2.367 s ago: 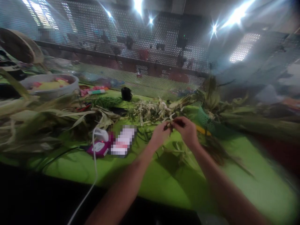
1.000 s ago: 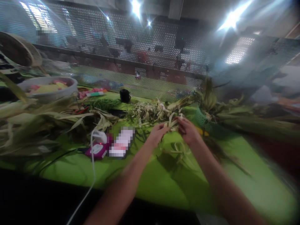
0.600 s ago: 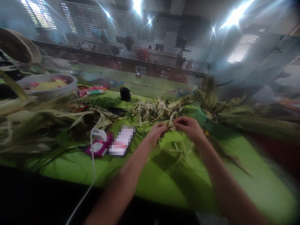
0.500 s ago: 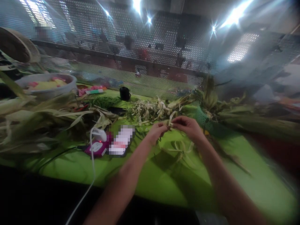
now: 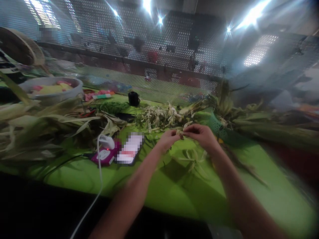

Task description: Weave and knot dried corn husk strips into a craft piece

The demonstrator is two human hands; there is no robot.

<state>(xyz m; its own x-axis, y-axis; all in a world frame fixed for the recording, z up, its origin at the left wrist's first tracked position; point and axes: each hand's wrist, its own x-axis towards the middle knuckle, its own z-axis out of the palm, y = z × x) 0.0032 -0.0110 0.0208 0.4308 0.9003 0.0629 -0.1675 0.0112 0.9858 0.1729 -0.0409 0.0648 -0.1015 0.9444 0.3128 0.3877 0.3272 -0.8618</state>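
Between my two hands is a short pale strip of dried husk (image 5: 179,132), pinched at both sides above the green tabletop. My left hand (image 5: 168,138) is closed on its left end, thumb and fingertips together. My right hand (image 5: 198,132) grips the other end with the fingers closed; a pale tip sticks up beside them. Below lie several loose husk strips (image 5: 194,160) in a spread bunch. Just beyond my hands sits a pile of knotted pale husk pieces (image 5: 159,116). How the strip is folded is too small to tell.
Left of my arms are a phone (image 5: 130,148) and a purple power block (image 5: 106,155) with a white cable. Large dry husks (image 5: 50,124) cover the left side near a grey basin (image 5: 74,91). A black mug (image 5: 134,99) and a green basket (image 5: 216,123) stand farther back.
My fingers have shifted slightly on the husk strip, and its upright pale tip now leans to the right. The view has moved a little; the other things lie as before.
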